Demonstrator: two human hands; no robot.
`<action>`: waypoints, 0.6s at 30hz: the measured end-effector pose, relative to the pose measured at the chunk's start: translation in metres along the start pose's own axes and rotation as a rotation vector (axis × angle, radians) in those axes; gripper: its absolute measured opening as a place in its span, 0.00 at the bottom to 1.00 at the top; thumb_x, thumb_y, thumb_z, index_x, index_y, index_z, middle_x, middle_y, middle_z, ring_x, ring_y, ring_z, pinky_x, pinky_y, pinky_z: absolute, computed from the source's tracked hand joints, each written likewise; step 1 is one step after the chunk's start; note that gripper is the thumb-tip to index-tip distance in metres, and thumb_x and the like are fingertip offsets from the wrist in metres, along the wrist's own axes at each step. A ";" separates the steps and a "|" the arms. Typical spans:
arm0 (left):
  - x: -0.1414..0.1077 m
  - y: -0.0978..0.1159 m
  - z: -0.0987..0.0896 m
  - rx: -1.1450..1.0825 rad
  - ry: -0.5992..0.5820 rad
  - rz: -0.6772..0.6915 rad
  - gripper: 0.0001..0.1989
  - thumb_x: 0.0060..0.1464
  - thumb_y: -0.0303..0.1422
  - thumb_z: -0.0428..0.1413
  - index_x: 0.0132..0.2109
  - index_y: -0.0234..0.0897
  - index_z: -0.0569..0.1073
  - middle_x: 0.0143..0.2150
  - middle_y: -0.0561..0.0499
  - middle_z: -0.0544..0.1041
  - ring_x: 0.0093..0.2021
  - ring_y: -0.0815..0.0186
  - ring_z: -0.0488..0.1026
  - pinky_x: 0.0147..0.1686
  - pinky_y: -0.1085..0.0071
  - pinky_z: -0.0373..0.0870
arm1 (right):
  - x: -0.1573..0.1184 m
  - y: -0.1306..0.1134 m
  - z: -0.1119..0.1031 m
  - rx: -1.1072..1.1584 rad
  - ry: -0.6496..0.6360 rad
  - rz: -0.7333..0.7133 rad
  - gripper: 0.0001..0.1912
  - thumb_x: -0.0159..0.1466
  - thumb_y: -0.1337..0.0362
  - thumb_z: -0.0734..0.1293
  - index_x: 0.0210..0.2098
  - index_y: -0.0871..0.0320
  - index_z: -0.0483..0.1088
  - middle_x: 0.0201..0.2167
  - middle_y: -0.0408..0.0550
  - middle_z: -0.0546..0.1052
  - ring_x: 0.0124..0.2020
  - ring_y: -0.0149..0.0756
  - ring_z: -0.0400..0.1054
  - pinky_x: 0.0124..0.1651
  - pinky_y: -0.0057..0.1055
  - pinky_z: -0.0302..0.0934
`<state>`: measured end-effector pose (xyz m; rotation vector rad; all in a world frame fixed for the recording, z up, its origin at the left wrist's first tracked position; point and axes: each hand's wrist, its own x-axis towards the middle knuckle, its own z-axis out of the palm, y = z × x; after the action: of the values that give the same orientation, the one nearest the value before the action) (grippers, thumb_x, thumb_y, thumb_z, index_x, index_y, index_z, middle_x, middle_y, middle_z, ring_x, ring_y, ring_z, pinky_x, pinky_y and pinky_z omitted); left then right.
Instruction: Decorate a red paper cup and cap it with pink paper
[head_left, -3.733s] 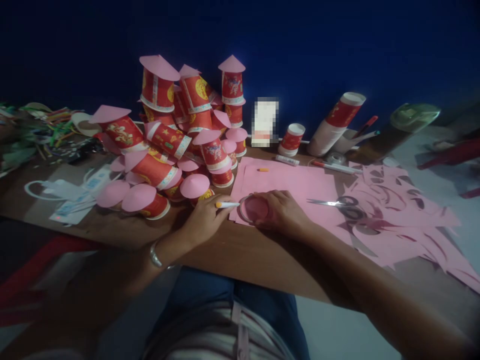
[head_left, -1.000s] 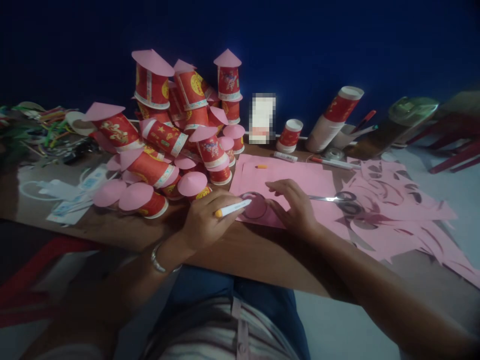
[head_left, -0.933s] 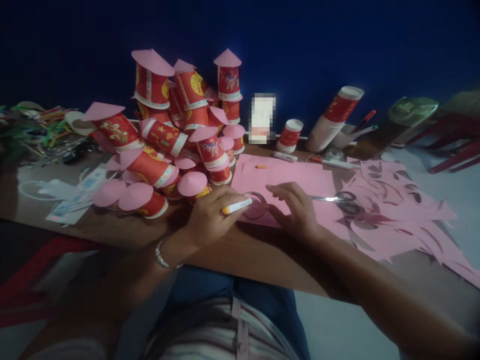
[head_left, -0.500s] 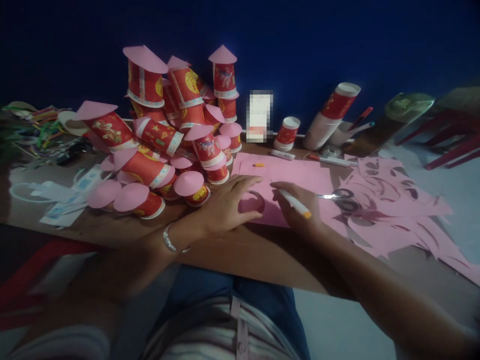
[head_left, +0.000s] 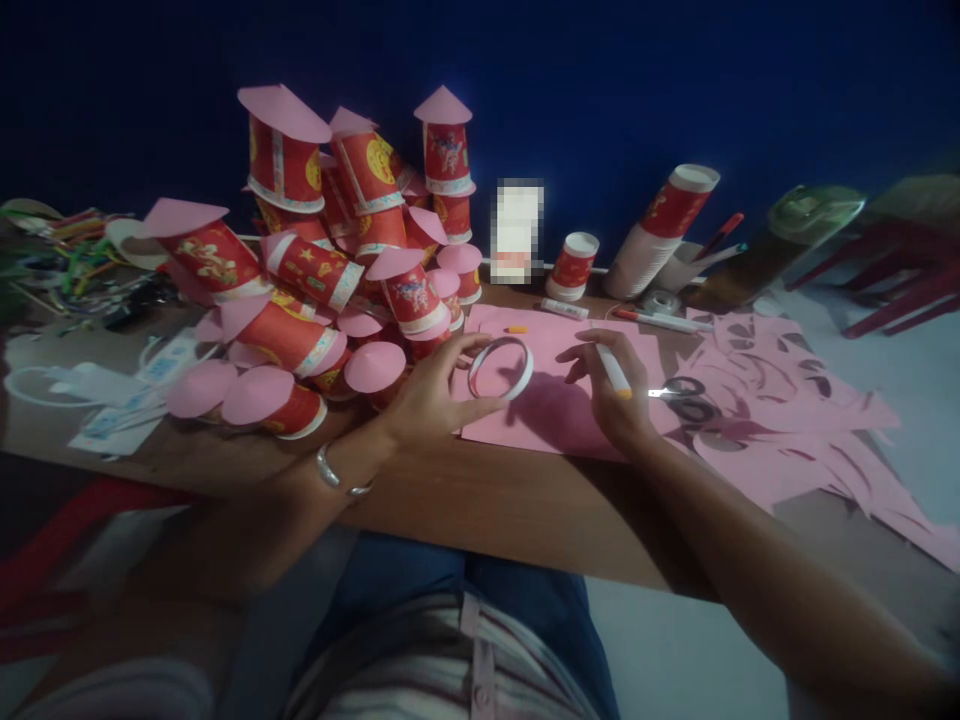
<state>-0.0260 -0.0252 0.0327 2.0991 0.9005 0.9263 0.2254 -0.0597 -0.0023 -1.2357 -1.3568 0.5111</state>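
My left hand (head_left: 431, 398) is closed on a thin round ring (head_left: 524, 380), held tilted above the pink paper (head_left: 491, 425) between thumb and fingers. The ring has a pale edge and an open middle; its exact kind is unclear. In my right hand (head_left: 621, 405) is a white marker (head_left: 610, 366) with an orange end, resting in the grip while the fingers point toward the ring. A small orange cap (head_left: 515, 329) lies on the paper's upper part. Scissors (head_left: 691, 398) with dark handles lie just right of my right hand.
Red cups with pink cone tops (head_left: 291, 285) are piled at the left. Pink paper scraps (head_left: 780, 400) spread over the right side. Behind stand a single red cup (head_left: 574, 268), a leaning cup stack (head_left: 660, 240) and a glue stick (head_left: 564, 309). The table's front edge runs near my lap.
My left hand has lifted the ring off the pink paper and tilted it. My right hand has drawn back to the right, its fingers opening somewhat around the marker.
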 end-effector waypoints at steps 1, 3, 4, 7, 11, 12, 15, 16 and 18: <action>0.000 0.000 -0.001 -0.081 0.023 -0.014 0.32 0.54 0.39 0.67 0.62 0.39 0.67 0.62 0.40 0.74 0.60 0.54 0.74 0.57 0.57 0.75 | 0.000 0.000 0.000 -0.004 -0.009 -0.009 0.12 0.73 0.52 0.62 0.48 0.52 0.68 0.35 0.43 0.81 0.25 0.32 0.73 0.33 0.34 0.71; -0.001 -0.002 0.000 -0.203 0.039 -0.030 0.30 0.55 0.38 0.66 0.62 0.39 0.67 0.63 0.39 0.74 0.60 0.55 0.74 0.57 0.57 0.74 | 0.000 0.001 0.000 -0.013 -0.026 -0.020 0.13 0.73 0.52 0.62 0.49 0.52 0.68 0.36 0.44 0.81 0.26 0.32 0.73 0.33 0.34 0.71; -0.001 -0.003 0.000 -0.239 0.037 -0.035 0.30 0.55 0.38 0.66 0.62 0.39 0.66 0.63 0.39 0.73 0.61 0.54 0.74 0.58 0.57 0.74 | 0.000 0.001 0.000 -0.019 -0.031 -0.026 0.13 0.73 0.52 0.62 0.49 0.53 0.68 0.36 0.44 0.81 0.26 0.32 0.73 0.34 0.34 0.71; -0.004 -0.005 0.002 -0.269 0.031 -0.023 0.31 0.55 0.38 0.66 0.62 0.40 0.66 0.64 0.39 0.72 0.62 0.54 0.73 0.60 0.56 0.73 | 0.000 -0.001 -0.001 -0.053 -0.042 -0.045 0.14 0.73 0.52 0.62 0.51 0.53 0.68 0.37 0.45 0.81 0.27 0.32 0.74 0.35 0.35 0.72; -0.007 -0.003 0.004 -0.099 0.073 0.064 0.34 0.53 0.37 0.67 0.64 0.39 0.64 0.63 0.38 0.72 0.61 0.54 0.73 0.60 0.55 0.73 | 0.000 -0.002 0.000 -0.076 -0.046 -0.050 0.16 0.72 0.50 0.63 0.54 0.52 0.66 0.39 0.46 0.81 0.27 0.33 0.74 0.35 0.35 0.72; -0.008 -0.002 0.004 -0.009 0.088 0.092 0.35 0.53 0.37 0.67 0.64 0.39 0.63 0.64 0.38 0.72 0.62 0.53 0.72 0.60 0.54 0.73 | 0.000 -0.002 -0.001 -0.076 -0.049 -0.048 0.17 0.72 0.50 0.64 0.54 0.52 0.66 0.40 0.47 0.81 0.28 0.33 0.74 0.36 0.36 0.72; -0.007 -0.001 0.007 0.277 0.084 0.179 0.37 0.52 0.35 0.68 0.66 0.38 0.62 0.64 0.37 0.70 0.65 0.50 0.69 0.64 0.49 0.69 | 0.000 -0.001 -0.001 -0.073 -0.084 -0.051 0.19 0.71 0.48 0.64 0.55 0.53 0.65 0.40 0.48 0.80 0.29 0.34 0.75 0.37 0.36 0.73; -0.007 -0.002 0.008 0.352 0.062 0.206 0.38 0.52 0.35 0.68 0.66 0.37 0.61 0.64 0.37 0.70 0.66 0.49 0.68 0.65 0.48 0.68 | -0.001 -0.002 -0.001 -0.080 -0.105 -0.067 0.20 0.71 0.48 0.65 0.55 0.53 0.65 0.41 0.48 0.81 0.30 0.35 0.75 0.37 0.36 0.73; -0.007 -0.002 0.012 0.444 0.009 0.250 0.38 0.53 0.34 0.67 0.67 0.36 0.60 0.63 0.36 0.71 0.65 0.48 0.68 0.65 0.47 0.67 | -0.003 -0.002 0.000 -0.124 -0.160 -0.130 0.22 0.70 0.47 0.66 0.56 0.53 0.65 0.43 0.51 0.81 0.33 0.37 0.76 0.38 0.37 0.73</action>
<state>-0.0208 -0.0332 0.0218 2.6356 0.9274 0.9221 0.2238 -0.0627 -0.0016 -1.2170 -1.6139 0.4471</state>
